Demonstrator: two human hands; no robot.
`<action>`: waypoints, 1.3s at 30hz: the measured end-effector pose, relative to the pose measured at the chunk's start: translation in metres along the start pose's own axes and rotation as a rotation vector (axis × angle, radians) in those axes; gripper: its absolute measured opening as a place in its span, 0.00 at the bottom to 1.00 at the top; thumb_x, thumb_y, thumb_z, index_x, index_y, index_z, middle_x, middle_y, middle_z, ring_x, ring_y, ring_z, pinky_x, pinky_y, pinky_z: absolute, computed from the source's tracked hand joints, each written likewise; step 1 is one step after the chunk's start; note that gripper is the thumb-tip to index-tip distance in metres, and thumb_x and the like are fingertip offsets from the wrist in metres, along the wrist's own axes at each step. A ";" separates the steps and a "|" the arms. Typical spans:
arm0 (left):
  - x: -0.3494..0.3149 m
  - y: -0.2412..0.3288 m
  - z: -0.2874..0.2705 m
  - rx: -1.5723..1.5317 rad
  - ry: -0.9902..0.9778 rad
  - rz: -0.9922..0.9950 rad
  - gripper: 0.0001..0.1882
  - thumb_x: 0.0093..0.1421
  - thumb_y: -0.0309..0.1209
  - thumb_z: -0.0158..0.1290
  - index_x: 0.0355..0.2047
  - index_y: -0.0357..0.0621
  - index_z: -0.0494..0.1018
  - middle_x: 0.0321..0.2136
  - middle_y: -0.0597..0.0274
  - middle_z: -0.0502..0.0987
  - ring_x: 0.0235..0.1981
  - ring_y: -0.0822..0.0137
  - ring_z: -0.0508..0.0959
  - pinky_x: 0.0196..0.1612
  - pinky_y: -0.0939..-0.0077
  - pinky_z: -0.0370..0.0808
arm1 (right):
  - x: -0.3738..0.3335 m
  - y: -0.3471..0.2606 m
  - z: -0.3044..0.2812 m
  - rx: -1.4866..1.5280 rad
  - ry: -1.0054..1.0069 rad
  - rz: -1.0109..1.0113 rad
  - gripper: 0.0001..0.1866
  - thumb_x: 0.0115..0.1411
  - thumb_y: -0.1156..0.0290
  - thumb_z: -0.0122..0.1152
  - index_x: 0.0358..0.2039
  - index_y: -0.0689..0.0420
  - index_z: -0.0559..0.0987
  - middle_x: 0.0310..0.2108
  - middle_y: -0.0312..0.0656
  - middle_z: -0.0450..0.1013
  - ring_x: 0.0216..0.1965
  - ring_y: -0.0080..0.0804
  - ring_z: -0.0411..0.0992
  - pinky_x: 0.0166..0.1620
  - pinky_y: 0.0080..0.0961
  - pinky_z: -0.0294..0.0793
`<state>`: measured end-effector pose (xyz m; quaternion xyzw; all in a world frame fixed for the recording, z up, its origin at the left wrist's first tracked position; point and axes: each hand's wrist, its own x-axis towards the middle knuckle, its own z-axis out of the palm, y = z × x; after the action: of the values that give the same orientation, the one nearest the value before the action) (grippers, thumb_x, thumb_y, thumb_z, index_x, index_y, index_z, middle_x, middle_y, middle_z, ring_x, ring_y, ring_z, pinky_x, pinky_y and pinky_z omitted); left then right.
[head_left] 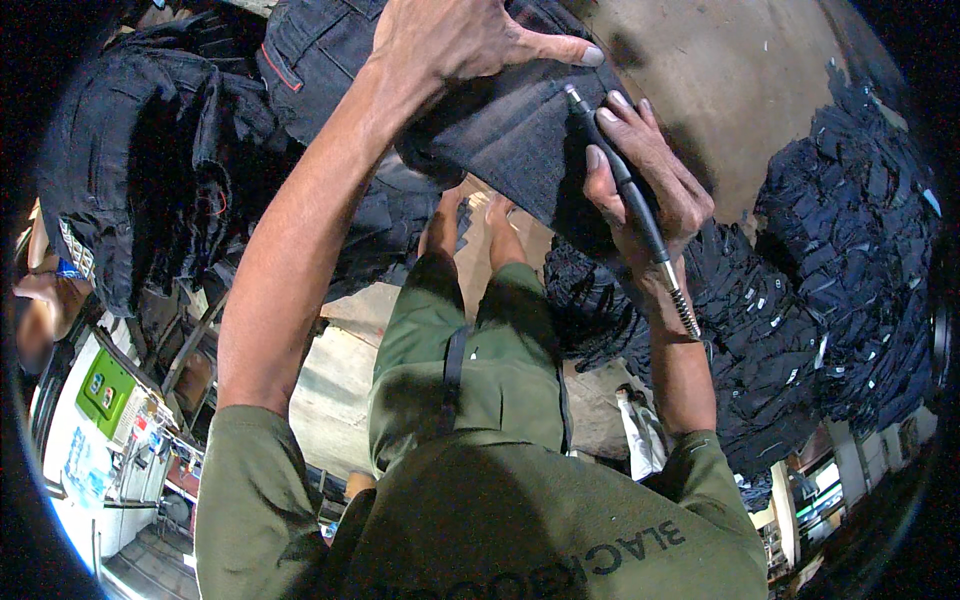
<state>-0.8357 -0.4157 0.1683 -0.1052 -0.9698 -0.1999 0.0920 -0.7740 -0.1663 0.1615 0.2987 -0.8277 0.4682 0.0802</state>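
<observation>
- Currently, the black pen-shaped tool [633,193] sits in the right hand [665,190], pinched between thumb and fingers much like a pen.
- Its long axis runs slantwise, from the tip at the upper left down to a metal spring [682,302] above the right wrist.
- That tip points toward the thumb of the left hand [450,45] and stands near it, apart from it; whether it touches the cloth cannot be told.
- The left hand lies over the dark cloth [500,130], its thumb stretched out; the fingers run out of view at the top, so whether they grip cannot be told.
- The cloth lies ahead of the person, beneath the left hand and to the left of the right one.
- Dark clothes [120,170] are heaped on the left, and a dark pile [850,240] lies on the right, beyond the right hand.
</observation>
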 end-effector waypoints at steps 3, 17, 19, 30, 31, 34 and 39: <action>0.001 0.000 0.000 -0.025 -0.027 -0.018 0.46 0.44 0.76 0.66 0.40 0.42 0.87 0.46 0.55 0.82 0.59 0.55 0.74 0.77 0.42 0.51 | 0.000 0.000 0.000 0.006 -0.036 -0.007 0.16 0.55 0.78 0.75 0.45 0.61 0.89 0.45 0.46 0.86 0.54 0.45 0.84 0.66 0.52 0.76; 0.001 0.000 -0.001 -0.006 -0.045 -0.027 0.47 0.43 0.76 0.66 0.41 0.42 0.87 0.47 0.56 0.82 0.61 0.54 0.74 0.77 0.42 0.50 | -0.002 0.001 -0.001 0.005 0.023 0.025 0.16 0.54 0.79 0.74 0.45 0.62 0.88 0.45 0.48 0.86 0.54 0.45 0.84 0.65 0.52 0.77; 0.001 0.000 -0.002 -0.025 -0.053 -0.038 0.47 0.43 0.76 0.66 0.41 0.42 0.87 0.46 0.56 0.82 0.61 0.54 0.74 0.78 0.42 0.50 | -0.002 0.000 -0.002 0.023 -0.046 -0.008 0.15 0.54 0.80 0.73 0.44 0.62 0.88 0.45 0.48 0.86 0.54 0.47 0.84 0.65 0.53 0.76; 0.001 0.000 0.000 0.002 -0.037 -0.034 0.47 0.43 0.76 0.66 0.41 0.41 0.87 0.46 0.55 0.83 0.61 0.54 0.74 0.78 0.43 0.50 | -0.003 0.000 -0.004 0.041 -0.026 0.002 0.15 0.54 0.80 0.74 0.44 0.63 0.88 0.44 0.48 0.86 0.53 0.46 0.84 0.65 0.54 0.76; 0.001 0.000 -0.001 -0.013 -0.049 -0.040 0.47 0.43 0.76 0.66 0.41 0.41 0.87 0.46 0.55 0.83 0.60 0.55 0.74 0.77 0.43 0.51 | -0.004 0.000 -0.003 0.041 -0.006 0.007 0.15 0.54 0.80 0.74 0.43 0.63 0.88 0.44 0.48 0.86 0.53 0.46 0.84 0.65 0.54 0.76; 0.001 -0.001 0.000 -0.026 -0.057 -0.045 0.47 0.44 0.76 0.66 0.41 0.41 0.88 0.46 0.55 0.83 0.60 0.55 0.75 0.77 0.43 0.51 | -0.005 0.001 -0.004 0.034 0.033 0.039 0.14 0.54 0.79 0.73 0.43 0.64 0.88 0.43 0.49 0.86 0.53 0.46 0.84 0.65 0.54 0.77; 0.002 -0.002 0.000 -0.036 -0.062 -0.040 0.46 0.44 0.76 0.66 0.41 0.42 0.88 0.46 0.56 0.83 0.60 0.56 0.75 0.77 0.43 0.51 | -0.006 -0.003 -0.006 0.017 -0.009 0.000 0.14 0.56 0.81 0.69 0.44 0.67 0.87 0.44 0.53 0.85 0.53 0.50 0.84 0.65 0.55 0.77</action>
<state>-0.8376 -0.4168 0.1678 -0.0936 -0.9703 -0.2159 0.0557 -0.7684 -0.1605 0.1646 0.3017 -0.8241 0.4736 0.0740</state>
